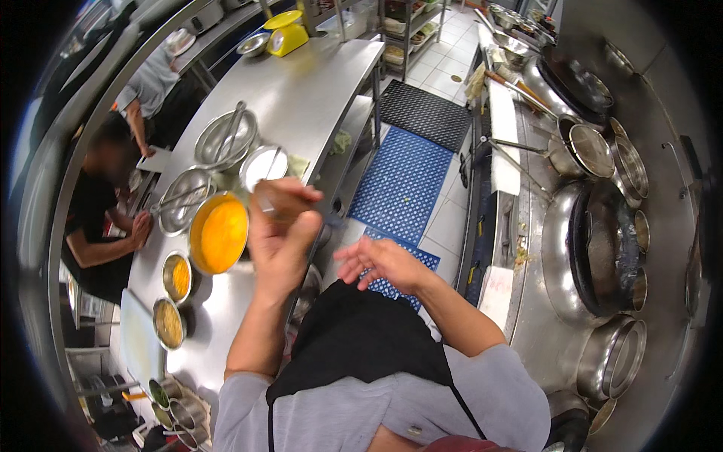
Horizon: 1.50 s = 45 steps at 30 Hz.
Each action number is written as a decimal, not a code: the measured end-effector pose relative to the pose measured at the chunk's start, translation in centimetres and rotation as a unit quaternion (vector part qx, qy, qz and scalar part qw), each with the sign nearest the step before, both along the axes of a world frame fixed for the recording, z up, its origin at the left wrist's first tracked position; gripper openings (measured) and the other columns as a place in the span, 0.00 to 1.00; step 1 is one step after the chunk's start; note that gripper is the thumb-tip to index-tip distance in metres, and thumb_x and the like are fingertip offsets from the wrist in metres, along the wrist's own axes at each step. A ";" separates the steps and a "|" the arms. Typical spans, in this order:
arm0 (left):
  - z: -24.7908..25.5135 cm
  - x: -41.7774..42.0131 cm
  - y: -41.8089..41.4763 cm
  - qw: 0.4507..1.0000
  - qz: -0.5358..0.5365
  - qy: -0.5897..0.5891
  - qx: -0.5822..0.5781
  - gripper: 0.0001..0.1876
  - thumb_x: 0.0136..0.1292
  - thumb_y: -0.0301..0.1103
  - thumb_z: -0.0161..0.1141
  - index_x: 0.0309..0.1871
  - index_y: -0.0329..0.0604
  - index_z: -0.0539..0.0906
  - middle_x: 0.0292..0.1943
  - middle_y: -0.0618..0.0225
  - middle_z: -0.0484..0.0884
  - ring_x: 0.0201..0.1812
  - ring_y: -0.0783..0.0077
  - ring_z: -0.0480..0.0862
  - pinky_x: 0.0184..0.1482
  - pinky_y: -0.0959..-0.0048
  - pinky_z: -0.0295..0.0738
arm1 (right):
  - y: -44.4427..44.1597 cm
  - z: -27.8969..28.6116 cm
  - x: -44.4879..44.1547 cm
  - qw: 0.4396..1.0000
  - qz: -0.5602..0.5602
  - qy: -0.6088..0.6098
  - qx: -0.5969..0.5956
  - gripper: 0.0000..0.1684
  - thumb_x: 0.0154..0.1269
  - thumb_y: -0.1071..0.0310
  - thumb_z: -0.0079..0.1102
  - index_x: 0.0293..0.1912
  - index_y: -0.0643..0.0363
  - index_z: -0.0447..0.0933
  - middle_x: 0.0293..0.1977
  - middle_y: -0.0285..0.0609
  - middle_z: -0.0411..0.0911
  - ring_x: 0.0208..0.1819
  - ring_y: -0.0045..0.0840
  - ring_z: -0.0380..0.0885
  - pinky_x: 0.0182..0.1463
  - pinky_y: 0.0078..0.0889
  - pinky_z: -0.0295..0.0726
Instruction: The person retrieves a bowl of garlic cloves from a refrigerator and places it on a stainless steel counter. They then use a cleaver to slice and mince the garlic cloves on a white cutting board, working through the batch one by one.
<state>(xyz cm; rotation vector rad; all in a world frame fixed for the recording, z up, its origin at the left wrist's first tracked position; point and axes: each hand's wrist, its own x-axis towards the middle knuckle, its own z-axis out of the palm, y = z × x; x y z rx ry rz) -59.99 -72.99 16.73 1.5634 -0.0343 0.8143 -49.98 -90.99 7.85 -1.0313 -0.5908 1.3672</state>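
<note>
My left hand [282,243] is raised over the near edge of the steel table, its fingers blurred and curled. A brownish blur with a small glint shows inside the curl; I cannot tell whether it is a held object. Just left of this hand sits a steel bowl of orange-yellow liquid [223,234], which looks like beaten egg. A bowl of white contents [262,168] with a utensil handle in it stands beyond the fingers. My right hand [384,263] hovers in front of my black apron [361,333], fingers apart, holding nothing.
Smaller bowls of orange shreds [181,277] and pale food [168,322] line the steel table [305,73], beside a cutting board [141,333]. A yellow scale [288,39] stands farther off. At right are woks [610,248] on a range. Two people work across the table.
</note>
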 end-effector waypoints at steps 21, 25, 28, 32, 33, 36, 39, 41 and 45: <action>-3.8 50.9 6.4 0.935 -0.162 -0.085 0.303 0.27 0.50 0.16 0.64 0.56 0.44 0.82 0.54 0.58 0.80 0.58 0.51 0.79 0.63 0.56 0.70 | 6.4 1.8 50.0 0.854 -0.463 0.199 0.127 0.13 0.71 0.71 0.55 0.53 0.60 0.73 0.40 0.46 0.83 0.36 0.33 0.85 0.40 0.36 0.88; -5.3 58.2 8.9 0.951 -0.165 -0.005 0.261 0.27 0.49 0.12 0.55 0.54 0.40 0.84 0.36 0.60 0.83 0.38 0.57 0.83 0.45 0.63 0.77 | 6.3 2.1 58.2 0.857 -0.478 0.152 0.115 0.11 0.71 0.73 0.53 0.52 0.58 0.70 0.37 0.42 0.77 0.30 0.24 0.75 0.28 0.27 0.80; -6.2 65.0 9.9 0.948 -0.176 -0.014 0.266 0.23 0.50 0.12 0.53 0.49 0.39 0.87 0.28 0.62 0.82 0.32 0.60 0.82 0.39 0.65 0.76 | 6.2 0.0 66.5 0.841 -0.477 0.209 0.148 0.08 0.73 0.71 0.55 0.49 0.55 0.68 0.34 0.40 0.77 0.27 0.22 0.74 0.25 0.25 0.75; -8.3 74.2 12.3 0.935 -0.181 0.056 0.300 0.21 0.53 0.12 0.52 0.46 0.38 0.88 0.29 0.62 0.83 0.33 0.63 0.84 0.40 0.67 0.79 | 7.6 -2.1 78.2 0.840 -0.490 0.191 0.138 0.11 0.74 0.70 0.57 0.49 0.53 0.64 0.31 0.40 0.77 0.23 0.22 0.75 0.21 0.27 0.76; -8.9 76.5 13.1 0.934 -0.177 0.079 0.301 0.21 0.53 0.12 0.51 0.46 0.38 0.88 0.29 0.62 0.83 0.33 0.63 0.85 0.40 0.67 0.79 | 8.5 -2.0 80.5 0.842 -0.494 0.169 0.139 0.11 0.74 0.69 0.57 0.49 0.54 0.64 0.31 0.40 0.77 0.23 0.23 0.75 0.20 0.27 0.76; -9.2 82.4 15.4 0.918 -0.172 0.162 0.318 0.21 0.55 0.11 0.51 0.47 0.38 0.88 0.30 0.62 0.84 0.33 0.65 0.85 0.39 0.68 0.79 | 9.9 -2.0 87.7 0.847 -0.477 0.192 0.135 0.13 0.74 0.69 0.57 0.51 0.56 0.65 0.29 0.39 0.77 0.21 0.23 0.76 0.18 0.28 0.77; -9.6 88.0 17.1 0.927 -0.152 0.205 0.276 0.21 0.56 0.11 0.50 0.47 0.37 0.88 0.30 0.63 0.84 0.32 0.68 0.84 0.37 0.71 0.78 | 11.0 0.1 93.4 0.862 -0.471 0.147 0.115 0.09 0.74 0.69 0.57 0.49 0.57 0.69 0.28 0.37 0.77 0.19 0.20 0.77 0.18 0.26 0.78; -9.2 92.2 18.1 0.919 -0.144 0.248 0.269 0.17 0.60 0.14 0.51 0.46 0.35 0.87 0.33 0.58 0.85 0.34 0.63 0.87 0.41 0.68 0.81 | 11.7 0.7 97.3 0.881 -0.442 0.121 0.113 0.08 0.74 0.69 0.57 0.48 0.57 0.71 0.28 0.37 0.77 0.19 0.19 0.76 0.17 0.25 0.78; -11.2 100.5 19.9 0.928 -0.131 0.253 0.240 0.16 0.61 0.14 0.51 0.46 0.35 0.87 0.32 0.58 0.85 0.34 0.63 0.87 0.41 0.68 0.81 | 13.6 0.2 105.2 0.912 -0.393 0.102 0.062 0.10 0.75 0.69 0.56 0.51 0.57 0.67 0.28 0.37 0.76 0.18 0.17 0.74 0.16 0.22 0.76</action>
